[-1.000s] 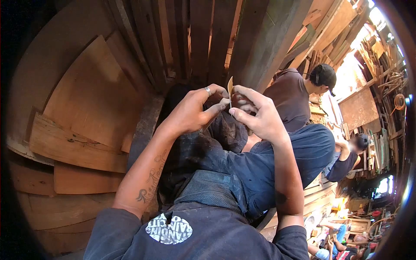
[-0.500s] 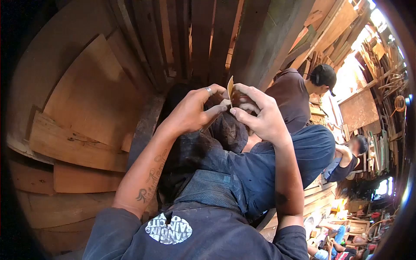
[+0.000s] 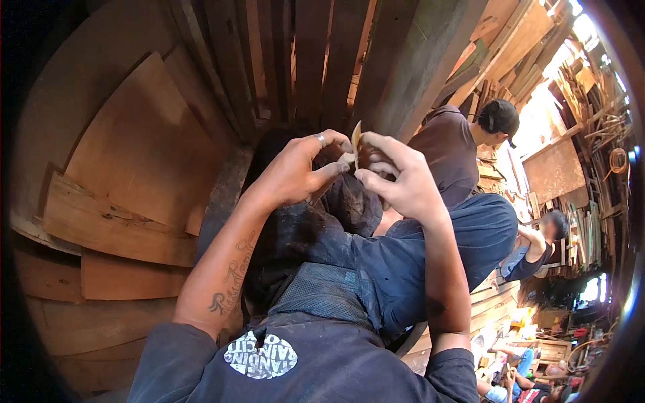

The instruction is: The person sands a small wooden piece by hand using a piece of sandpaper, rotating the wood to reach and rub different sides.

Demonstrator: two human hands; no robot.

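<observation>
A small, thin tan piece stands upright between my hands, above my lap. My left hand is on its left side, with a ring on one finger and the thumb and fingers pinched on a small pale block. On the other side, my right hand has its fingertips closed on the thin tan piece. The two hands nearly meet at the piece. What the thing is made of is too small to tell.
Curved wooden sheets lean at the left. Dark upright planks stand ahead. A person in a black cap sits close at the right, another person farther off, near stacked wood.
The thin tan piece has turned slightly and looks narrower. Both hands have barely moved and keep their hold.
</observation>
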